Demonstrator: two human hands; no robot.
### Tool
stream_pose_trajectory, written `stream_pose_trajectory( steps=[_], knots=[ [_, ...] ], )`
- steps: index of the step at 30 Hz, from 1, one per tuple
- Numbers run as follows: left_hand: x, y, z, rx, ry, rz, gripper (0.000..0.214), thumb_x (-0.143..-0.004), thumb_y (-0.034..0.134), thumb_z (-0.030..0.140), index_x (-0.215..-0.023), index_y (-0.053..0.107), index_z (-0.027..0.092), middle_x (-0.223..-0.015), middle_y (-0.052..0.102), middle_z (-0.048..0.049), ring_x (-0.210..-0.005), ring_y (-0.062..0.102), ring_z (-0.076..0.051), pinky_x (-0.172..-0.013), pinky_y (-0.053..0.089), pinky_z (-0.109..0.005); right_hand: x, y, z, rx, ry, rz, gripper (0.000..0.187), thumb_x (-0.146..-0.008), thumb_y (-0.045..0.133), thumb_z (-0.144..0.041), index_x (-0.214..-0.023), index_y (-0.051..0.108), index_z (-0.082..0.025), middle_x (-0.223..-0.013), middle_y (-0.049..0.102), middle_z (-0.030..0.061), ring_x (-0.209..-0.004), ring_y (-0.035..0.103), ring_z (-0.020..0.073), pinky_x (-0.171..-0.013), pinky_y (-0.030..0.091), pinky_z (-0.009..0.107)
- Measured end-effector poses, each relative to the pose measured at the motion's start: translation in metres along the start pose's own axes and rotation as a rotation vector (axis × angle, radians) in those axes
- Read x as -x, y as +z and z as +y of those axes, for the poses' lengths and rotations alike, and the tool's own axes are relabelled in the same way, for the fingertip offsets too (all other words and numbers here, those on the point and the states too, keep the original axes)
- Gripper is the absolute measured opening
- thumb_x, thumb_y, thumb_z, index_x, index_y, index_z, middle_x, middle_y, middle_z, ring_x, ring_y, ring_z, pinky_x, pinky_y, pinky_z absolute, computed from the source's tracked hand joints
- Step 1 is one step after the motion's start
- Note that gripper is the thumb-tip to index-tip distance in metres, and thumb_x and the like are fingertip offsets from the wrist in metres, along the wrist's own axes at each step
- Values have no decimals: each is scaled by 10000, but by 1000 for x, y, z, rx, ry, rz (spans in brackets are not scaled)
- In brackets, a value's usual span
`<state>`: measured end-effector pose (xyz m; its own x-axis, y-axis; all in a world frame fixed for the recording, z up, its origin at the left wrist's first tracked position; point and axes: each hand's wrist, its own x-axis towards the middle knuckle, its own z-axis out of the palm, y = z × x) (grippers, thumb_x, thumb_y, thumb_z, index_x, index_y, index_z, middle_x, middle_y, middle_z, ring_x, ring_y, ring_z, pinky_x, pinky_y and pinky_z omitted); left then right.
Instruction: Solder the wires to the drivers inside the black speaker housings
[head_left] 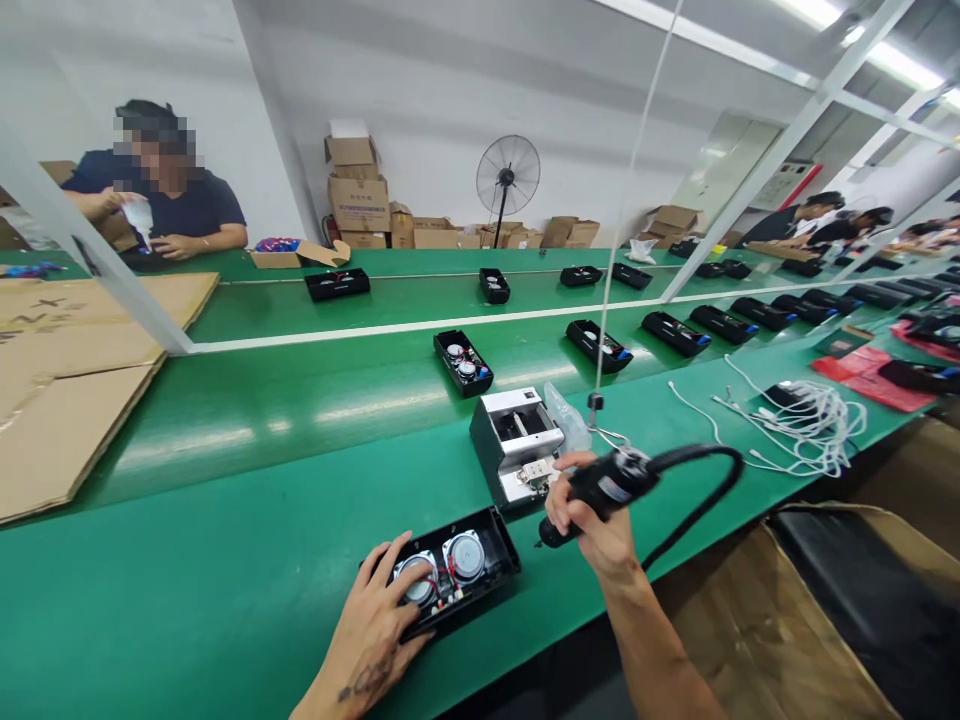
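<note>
A black speaker housing [491,585] lies open-side up on the green bench, with two round silver speakers and red wires inside. My left hand [379,600] grips its left end, fingers over the left speaker and thumb along the near wall. In my right hand [592,525] is a black electric screwdriver [611,485], hung from a cord and tilted so its tip points down and left. That tip is in the air just right of the housing, apart from it. Directly behind the screwdriver stands a grey and silver screw feeder [517,440], partly covered by my right fingers.
Several similar housings, one of them here [463,362], sit on the green line behind. White cables [817,425] are heaped at right. Flat cardboard [75,370] lies at left. A white frame post [127,280] slants upward. Across the line a person [187,205] holds a white object.
</note>
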<state>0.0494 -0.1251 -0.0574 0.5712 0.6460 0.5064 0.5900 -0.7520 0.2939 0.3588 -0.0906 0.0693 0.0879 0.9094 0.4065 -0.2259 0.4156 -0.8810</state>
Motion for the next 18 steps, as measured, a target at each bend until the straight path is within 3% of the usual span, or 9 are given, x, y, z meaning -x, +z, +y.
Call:
stream_pose_trajectory(
  steps=[5, 14, 18],
  knots=[
    [0, 2, 6, -41, -1, -17, 323, -735, 954, 430, -733, 687, 249, -1277, 730, 34, -1498, 395, -342, -1256, 246, -475, 33, 31, -17, -194, -82, -61, 174, -996, 746, -402, -1067, 637, -287, -584, 480, -86, -458, 428, 112, -470, 364, 232],
    [-3, -3, 9, -37, -12, -30, 319, -730, 964, 429, -766, 701, 251, -1283, 734, 53, -1497, 405, -341, -1265, 244, -476, 58, 65, 5, -239, 8, -117, 149, -983, 719, -326, -1095, 620, -328, -608, 482, -85, -499, 436, 127, -511, 368, 259],
    [-3, -4, 11, -49, -18, -55, 253, -817, 897, 463, -811, 737, 268, -1290, 732, 46, -1507, 403, -332, -1263, 262, -486, 65, 79, 7, -273, 72, -166, 178, -951, 743, -350, -1091, 633, -349, -609, 500, -78, -500, 453, 146, -537, 403, 295]
  ],
)
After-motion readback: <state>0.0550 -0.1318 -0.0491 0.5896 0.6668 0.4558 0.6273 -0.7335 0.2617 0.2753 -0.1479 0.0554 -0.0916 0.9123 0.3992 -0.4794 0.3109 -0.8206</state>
